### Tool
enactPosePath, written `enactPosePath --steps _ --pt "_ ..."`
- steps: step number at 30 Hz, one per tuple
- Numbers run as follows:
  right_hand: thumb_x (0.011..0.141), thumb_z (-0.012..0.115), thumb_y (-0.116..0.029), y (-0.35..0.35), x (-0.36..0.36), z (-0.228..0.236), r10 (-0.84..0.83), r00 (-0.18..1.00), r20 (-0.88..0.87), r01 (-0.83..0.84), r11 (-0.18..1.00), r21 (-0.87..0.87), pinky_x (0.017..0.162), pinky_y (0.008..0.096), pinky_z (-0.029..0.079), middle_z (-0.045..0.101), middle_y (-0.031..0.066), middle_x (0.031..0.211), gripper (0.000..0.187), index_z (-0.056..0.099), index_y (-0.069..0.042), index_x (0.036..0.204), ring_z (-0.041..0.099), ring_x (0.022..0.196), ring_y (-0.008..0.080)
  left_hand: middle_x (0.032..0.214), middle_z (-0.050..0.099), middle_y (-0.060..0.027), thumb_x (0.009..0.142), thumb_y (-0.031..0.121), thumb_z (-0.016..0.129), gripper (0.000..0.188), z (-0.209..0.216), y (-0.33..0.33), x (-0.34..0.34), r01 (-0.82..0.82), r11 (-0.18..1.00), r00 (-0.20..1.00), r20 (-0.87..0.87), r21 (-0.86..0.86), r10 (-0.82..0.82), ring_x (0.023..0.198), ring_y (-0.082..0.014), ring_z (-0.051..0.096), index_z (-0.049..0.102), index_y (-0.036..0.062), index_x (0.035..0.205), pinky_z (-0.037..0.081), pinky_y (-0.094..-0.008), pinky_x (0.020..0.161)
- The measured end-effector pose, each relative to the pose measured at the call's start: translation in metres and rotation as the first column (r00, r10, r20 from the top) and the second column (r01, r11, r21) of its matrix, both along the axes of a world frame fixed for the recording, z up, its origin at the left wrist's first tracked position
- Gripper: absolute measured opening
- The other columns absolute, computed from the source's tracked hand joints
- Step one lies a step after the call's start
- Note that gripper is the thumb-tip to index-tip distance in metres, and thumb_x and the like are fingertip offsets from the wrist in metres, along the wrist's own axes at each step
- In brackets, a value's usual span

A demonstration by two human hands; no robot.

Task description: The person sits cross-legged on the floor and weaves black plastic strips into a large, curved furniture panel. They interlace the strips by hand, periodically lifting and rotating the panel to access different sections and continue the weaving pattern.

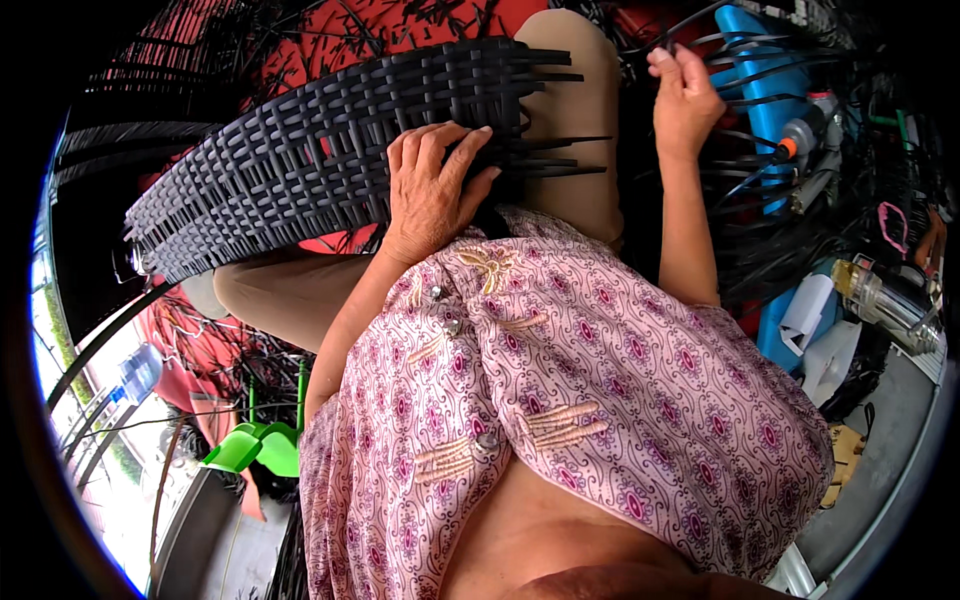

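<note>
**Hands at the loose end of a woven black panel**

The left hand's fingers (455,150) are lying spread and slightly bent across the weave, pressing flat on it rather than closing around anything. The left hand (432,195) is resting on the near right part of the woven panel (300,150), close to where the finished weave is giving way to free strips.

The right hand's fingertips (662,62) are pinching together around a thin black strip (700,22), which is running up and to the right from the grip toward the top edge. The right hand (685,100) is raised, well apart from the left hand and off to the right of the panel.

The woven panel is lying across the person's lap, over a knee in tan trousers (575,120). Its long axis is running from lower left to upper right, the far left end dipping down and the right end rising toward the knee. At that right end the unwoven strip ends (560,150) are sticking out roughly level, pointing to the right.

A patterned pink garment (600,370) is covering the lower middle of the view. To the right, a blue tube (770,90) is standing among more loose black strips, with a bottle with an orange tip (805,135) just beside it. A green plastic piece (255,445) is sitting at lower left, near a clear bottle (138,372)
</note>
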State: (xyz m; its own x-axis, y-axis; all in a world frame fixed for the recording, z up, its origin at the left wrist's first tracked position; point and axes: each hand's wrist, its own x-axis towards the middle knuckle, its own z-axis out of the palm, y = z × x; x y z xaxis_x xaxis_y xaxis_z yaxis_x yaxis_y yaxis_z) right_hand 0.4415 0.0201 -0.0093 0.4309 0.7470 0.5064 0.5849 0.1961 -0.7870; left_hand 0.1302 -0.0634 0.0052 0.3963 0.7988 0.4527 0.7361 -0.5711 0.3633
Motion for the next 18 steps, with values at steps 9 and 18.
enactPosePath --steps 9,18 --pt "0.091 0.073 -0.008 -0.043 -0.092 0.113 0.626 0.585 -0.515 -0.802 0.541 -0.253 0.059 0.0228 0.054 0.073 0.0095 0.082 0.018 0.073 0.006 0.102 0.068 0.067 0.0106 0.104 0.069 -0.0064 0.094 0.012 0.07 0.017 0.006 0.007 -0.026 0.124 0.945 0.704 0.698 -0.301 0.13 0.094 -0.0183 0.064 0.071 0.0045 0.109 0.047 -0.0321 0.089" --pt "0.09 0.074 -0.016 -0.052 -0.133 0.065 0.585 0.447 -0.677 -0.891 0.223 -0.395 0.053 0.0202 0.046 0.07 0.0046 0.073 0.021 0.074 0.002 0.101 0.058 0.058 0.0063 0.109 0.066 -0.0052 0.096 0.002 0.067 0.029 0.013 -0.009 -0.04 0.277 0.915 0.532 0.84 -0.294 0.109 0.09 -0.0093 0.064 0.068 0.0017 0.125 0.05 -0.0208 0.078"
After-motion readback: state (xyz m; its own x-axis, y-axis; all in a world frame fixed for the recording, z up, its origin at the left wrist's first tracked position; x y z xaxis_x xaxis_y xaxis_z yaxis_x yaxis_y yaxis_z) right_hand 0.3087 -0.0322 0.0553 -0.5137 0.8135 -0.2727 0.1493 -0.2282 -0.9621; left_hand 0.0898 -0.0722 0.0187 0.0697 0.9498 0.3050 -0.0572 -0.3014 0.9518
